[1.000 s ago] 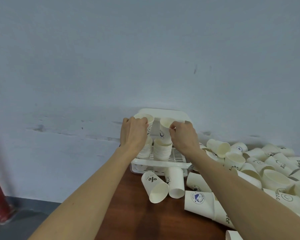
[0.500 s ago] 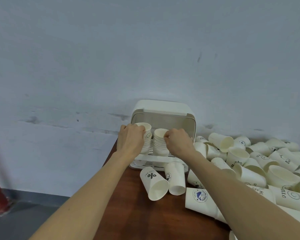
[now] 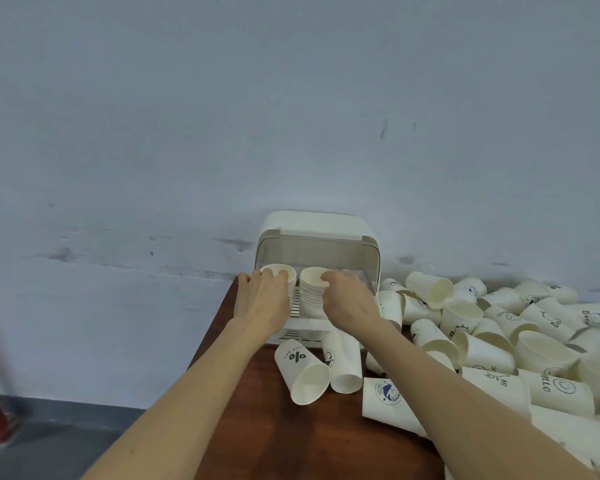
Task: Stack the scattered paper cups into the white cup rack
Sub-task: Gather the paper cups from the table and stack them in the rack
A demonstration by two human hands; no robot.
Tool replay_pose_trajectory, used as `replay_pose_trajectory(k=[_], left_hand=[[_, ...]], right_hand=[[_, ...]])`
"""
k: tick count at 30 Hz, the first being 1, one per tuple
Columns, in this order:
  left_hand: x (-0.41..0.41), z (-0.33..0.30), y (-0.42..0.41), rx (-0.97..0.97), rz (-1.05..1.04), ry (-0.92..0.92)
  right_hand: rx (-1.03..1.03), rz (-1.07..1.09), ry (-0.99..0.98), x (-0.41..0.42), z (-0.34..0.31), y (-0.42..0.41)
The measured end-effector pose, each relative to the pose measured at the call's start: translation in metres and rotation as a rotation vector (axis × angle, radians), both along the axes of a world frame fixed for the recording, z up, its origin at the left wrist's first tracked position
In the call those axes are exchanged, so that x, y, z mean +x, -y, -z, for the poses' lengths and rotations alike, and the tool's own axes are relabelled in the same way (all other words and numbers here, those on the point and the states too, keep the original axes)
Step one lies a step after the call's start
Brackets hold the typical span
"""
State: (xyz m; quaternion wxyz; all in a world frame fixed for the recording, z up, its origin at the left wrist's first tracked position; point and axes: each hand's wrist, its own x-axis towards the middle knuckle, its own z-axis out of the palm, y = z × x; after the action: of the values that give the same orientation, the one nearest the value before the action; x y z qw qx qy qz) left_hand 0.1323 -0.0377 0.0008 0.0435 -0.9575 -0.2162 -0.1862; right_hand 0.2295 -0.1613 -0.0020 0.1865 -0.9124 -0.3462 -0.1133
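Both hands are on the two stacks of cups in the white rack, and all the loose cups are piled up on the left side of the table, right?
Not quite. The head view shows the loose cups piled on the right side of the table, not the left. The rest holds: the left hand and right hand are on the two stacks in the white rack.

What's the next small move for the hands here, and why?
Probably let go of both stacks and reach for the loose cups. The left hand and right hand each rest on a cup stack already seated inside the white cup rack, while the "%" cup lies on its side just in front on the table.
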Motion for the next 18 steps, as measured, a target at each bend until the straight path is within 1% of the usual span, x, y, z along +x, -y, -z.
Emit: replay_pose_trajectory(k=[3,9,13,18], left_hand=[[-0.011,-0.004,0.015,-0.017,0.023,0.009],[-0.028,-0.001,0.050,-0.086,0.101,0.059],[-0.035,-0.001,0.084,-0.179,0.209,0.102],[-0.039,-0.006,0.130,-0.183,0.326,0.139]], right_hand=[[0.012,-0.003,-0.052,-0.009,-0.002,0.017],[0.002,0.019,-0.040,-0.038,-0.011,0.072],[0.044,0.056,-0.038,-0.057,-0.011,0.111],[0.054,0.126,-0.005,-0.074,-0.009,0.165]])
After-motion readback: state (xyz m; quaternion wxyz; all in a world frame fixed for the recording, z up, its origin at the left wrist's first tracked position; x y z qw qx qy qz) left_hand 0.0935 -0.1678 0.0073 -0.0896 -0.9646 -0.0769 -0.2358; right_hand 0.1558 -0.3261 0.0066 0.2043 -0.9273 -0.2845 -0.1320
